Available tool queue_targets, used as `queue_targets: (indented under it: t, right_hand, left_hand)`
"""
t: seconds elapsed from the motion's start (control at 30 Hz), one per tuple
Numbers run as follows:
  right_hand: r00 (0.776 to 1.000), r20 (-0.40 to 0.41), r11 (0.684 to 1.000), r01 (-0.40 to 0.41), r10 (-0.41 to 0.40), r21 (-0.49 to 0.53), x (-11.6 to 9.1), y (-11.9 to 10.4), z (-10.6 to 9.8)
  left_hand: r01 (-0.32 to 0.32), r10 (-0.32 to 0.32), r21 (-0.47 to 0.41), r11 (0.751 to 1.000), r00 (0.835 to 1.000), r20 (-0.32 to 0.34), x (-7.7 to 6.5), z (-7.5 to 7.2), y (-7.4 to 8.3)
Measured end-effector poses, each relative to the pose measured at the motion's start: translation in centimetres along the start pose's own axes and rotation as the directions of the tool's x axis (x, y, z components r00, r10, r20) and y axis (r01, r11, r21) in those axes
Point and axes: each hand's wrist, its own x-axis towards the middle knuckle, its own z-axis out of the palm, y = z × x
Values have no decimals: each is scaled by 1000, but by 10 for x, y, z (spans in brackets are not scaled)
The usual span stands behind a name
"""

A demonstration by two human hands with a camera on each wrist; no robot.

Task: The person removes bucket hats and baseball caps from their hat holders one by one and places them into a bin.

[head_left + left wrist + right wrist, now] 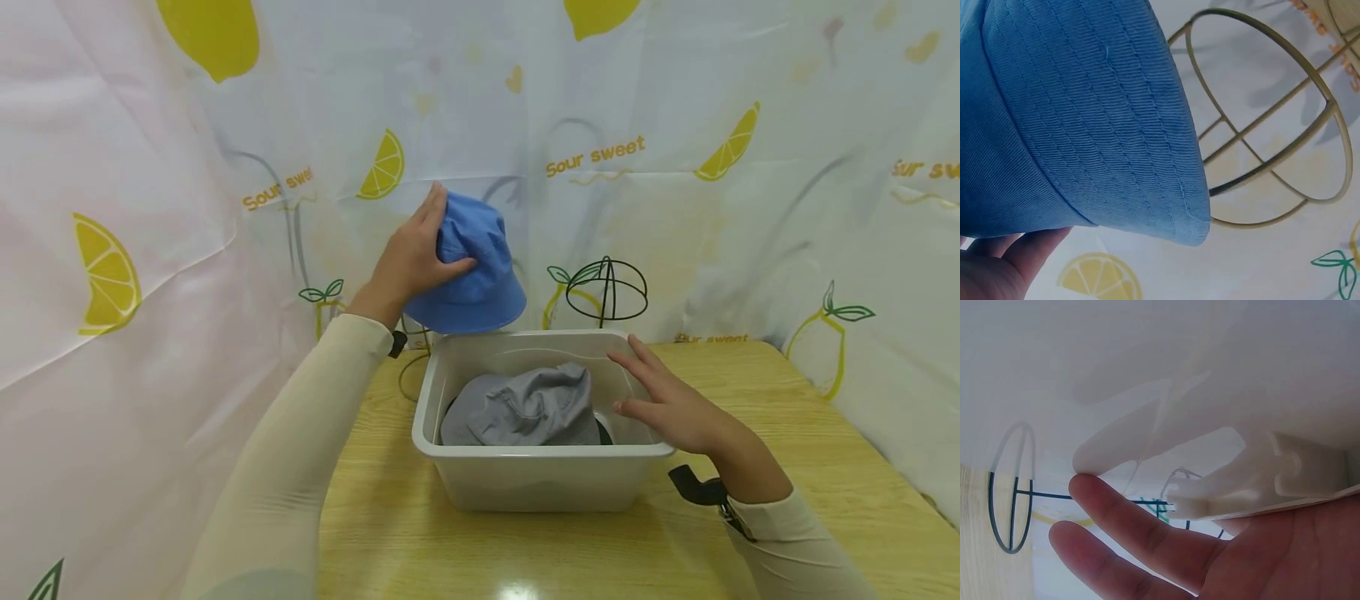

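My left hand (pixel 416 258) holds a blue bucket hat (pixel 480 267) by its crown, thumb on the near side, above the far left of a bin. The hat's brim points down. In the left wrist view, a gold wire hat stand (pixel 1329 103) shows partly behind the brim; the hat hides some of its dome. My right hand (pixel 678 408) is at the bin's right rim, fingers extended and holding nothing. Its fingers lie close along the glossy bin wall in the right wrist view. Crumpled grey headwear (pixel 532 408), one piece or more, lies in the light grey plastic bin (pixel 540 483).
A black wire hat stand (pixel 607 287) rises behind the bin, bare on top. The wooden table (pixel 750 417) carries the bin and both stands. A curtain (pixel 480 100) printed with lemons hangs behind and along the sides.
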Motion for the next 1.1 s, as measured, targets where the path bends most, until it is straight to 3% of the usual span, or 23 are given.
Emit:
queue_targets:
  t: [0.3, 0.63, 1.1]
  right_hand:
    - [1000, -4, 1000, 2, -2, 1, 0, 1, 1]
    - [1000, -6, 1000, 1, -1, 2, 2, -1, 0]
    - [1000, -4, 1000, -7, 7, 6, 1, -3, -1]
  left_hand:
    - [-70, 70, -9, 997, 997, 14, -1, 5, 26]
    - [-182, 183, -45, 982, 982, 37, -7, 9, 49]
    - [-235, 241, -78, 969, 968, 66, -21, 7, 71]
